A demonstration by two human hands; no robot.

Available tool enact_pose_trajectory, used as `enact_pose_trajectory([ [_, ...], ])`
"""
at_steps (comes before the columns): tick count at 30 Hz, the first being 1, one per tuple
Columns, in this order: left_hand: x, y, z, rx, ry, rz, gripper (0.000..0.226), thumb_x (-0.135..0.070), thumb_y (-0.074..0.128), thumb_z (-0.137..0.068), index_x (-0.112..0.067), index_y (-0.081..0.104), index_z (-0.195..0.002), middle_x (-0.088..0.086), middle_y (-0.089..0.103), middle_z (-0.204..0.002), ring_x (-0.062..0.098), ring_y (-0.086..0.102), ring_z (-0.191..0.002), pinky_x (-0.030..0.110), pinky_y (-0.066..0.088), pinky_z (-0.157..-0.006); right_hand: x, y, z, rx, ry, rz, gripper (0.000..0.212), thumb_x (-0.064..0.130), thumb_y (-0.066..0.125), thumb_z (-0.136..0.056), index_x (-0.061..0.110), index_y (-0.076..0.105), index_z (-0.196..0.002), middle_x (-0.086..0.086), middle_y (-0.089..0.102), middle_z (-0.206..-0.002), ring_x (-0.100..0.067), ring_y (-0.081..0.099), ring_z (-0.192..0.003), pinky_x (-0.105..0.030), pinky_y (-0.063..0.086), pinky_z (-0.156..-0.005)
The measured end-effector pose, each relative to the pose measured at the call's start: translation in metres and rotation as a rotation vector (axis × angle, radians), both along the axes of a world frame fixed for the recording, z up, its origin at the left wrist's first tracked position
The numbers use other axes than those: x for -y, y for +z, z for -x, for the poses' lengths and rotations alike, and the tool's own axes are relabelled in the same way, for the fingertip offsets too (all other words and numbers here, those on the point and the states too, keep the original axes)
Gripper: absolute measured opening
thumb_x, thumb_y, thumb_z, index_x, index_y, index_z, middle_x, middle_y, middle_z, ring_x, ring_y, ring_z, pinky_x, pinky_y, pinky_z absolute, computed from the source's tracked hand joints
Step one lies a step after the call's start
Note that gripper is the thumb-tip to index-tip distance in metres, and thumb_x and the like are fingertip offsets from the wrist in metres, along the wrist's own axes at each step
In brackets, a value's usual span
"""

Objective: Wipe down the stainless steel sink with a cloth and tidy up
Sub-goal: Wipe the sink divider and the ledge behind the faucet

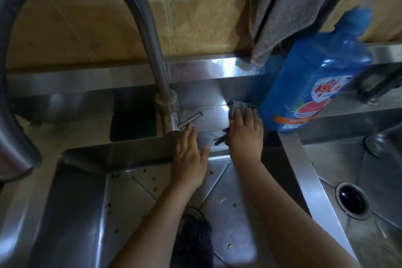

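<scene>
Your right grip (245, 135) is released, fingers laid straight and flat on the grey cloth (236, 107), pressing it onto the rear ledge of the sink (76, 202) just right of centre frame. A dark frayed edge of the cloth shows under the palm. The cloth's far end lies just beside the base of the blue detergent bottle (313, 85), which stands tilted at centre right. Your left grip (191, 154) is released too, holding nothing, its flat fingers resting on the ledge just beside the tap (161, 72) and below its lever (191, 118). The left basin under your forearms carries scattered food specks, and something dark and fuzzy sits at its drain; what it is cannot be told. A dark green sponge (132, 125) sits in a recess left of the tap. A grey towel (282, 6) hangs at upper right against the tiled wall (195, 6). The right basin's drain (352, 199) shows at lower right.
</scene>
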State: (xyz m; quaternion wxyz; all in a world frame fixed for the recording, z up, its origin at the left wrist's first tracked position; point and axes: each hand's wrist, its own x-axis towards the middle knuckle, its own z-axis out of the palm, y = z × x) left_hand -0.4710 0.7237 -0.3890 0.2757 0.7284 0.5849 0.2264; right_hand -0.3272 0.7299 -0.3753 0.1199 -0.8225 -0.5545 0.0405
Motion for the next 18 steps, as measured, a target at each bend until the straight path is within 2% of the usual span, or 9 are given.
enact_pose_trajectory([
  [4,-0.001,-0.002,-0.001,0.016,0.006,0.004,0.057,-0.035,0.037,-0.096,-0.015,0.018,-0.145,-0.003,0.008,-0.155,0.011,0.001,-0.141,0.016,-0.006,-0.106,-0.003,0.002,0.017,-0.035,0.153,-0.038,0.047,0.030,0.031,-0.100,0.014,0.030,-0.144,-0.014,0.023,-0.153,-0.027,0.010,-0.144,-0.038,0.006,-0.117],
  [6,-0.001,-0.002,-0.002,0.008,0.013,-0.009,0.055,-0.032,0.039,-0.096,-0.013,0.021,-0.145,-0.001,0.011,-0.155,0.014,0.003,-0.141,0.015,-0.005,-0.106,-0.005,0.001,0.026,-0.034,0.282,-0.023,0.047,0.029,0.032,-0.100,0.013,0.031,-0.144,-0.016,0.025,-0.152,-0.027,0.012,-0.144,-0.035,0.005,-0.116],
  [9,-0.001,-0.001,-0.001,0.008,0.013,-0.012,0.054,-0.030,0.039,-0.096,-0.013,0.022,-0.144,-0.001,0.012,-0.154,0.012,0.004,-0.141,0.014,-0.004,-0.106,-0.007,0.001,0.024,-0.027,0.358,-0.006,0.048,0.029,0.033,-0.099,0.012,0.033,-0.143,-0.018,0.027,-0.151,-0.029,0.017,-0.143,-0.035,0.009,-0.116],
  [11,-0.001,-0.001,0.000,-0.003,0.010,-0.024,0.053,-0.027,0.040,-0.096,-0.012,0.024,-0.144,0.001,0.014,-0.154,0.013,0.006,-0.140,0.012,-0.005,-0.105,-0.008,0.001,0.013,-0.019,0.351,0.003,0.047,0.031,0.033,-0.099,0.013,0.034,-0.143,-0.018,0.028,-0.151,-0.029,0.020,-0.142,-0.036,0.014,-0.115],
  [14,-0.001,-0.001,0.000,-0.015,0.008,-0.005,0.054,-0.028,0.039,-0.096,-0.012,0.022,-0.144,0.000,0.010,-0.155,0.013,0.003,-0.141,0.016,-0.005,-0.107,-0.007,0.004,-0.008,-0.013,0.246,0.050,0.050,0.034,0.037,-0.098,0.015,0.030,-0.144,-0.015,0.024,-0.152,-0.029,0.018,-0.142,-0.040,0.018,-0.114],
  [18,-0.001,-0.002,-0.004,-0.026,0.032,0.011,0.056,-0.030,0.039,-0.096,-0.012,0.019,-0.145,-0.001,0.007,-0.155,0.011,-0.001,-0.141,0.016,-0.009,-0.106,-0.004,0.008,-0.014,0.043,0.150,0.130,0.068,0.037,0.053,-0.091,0.016,0.019,-0.146,-0.016,0.018,-0.153,-0.033,0.016,-0.142,-0.045,0.021,-0.113],
])
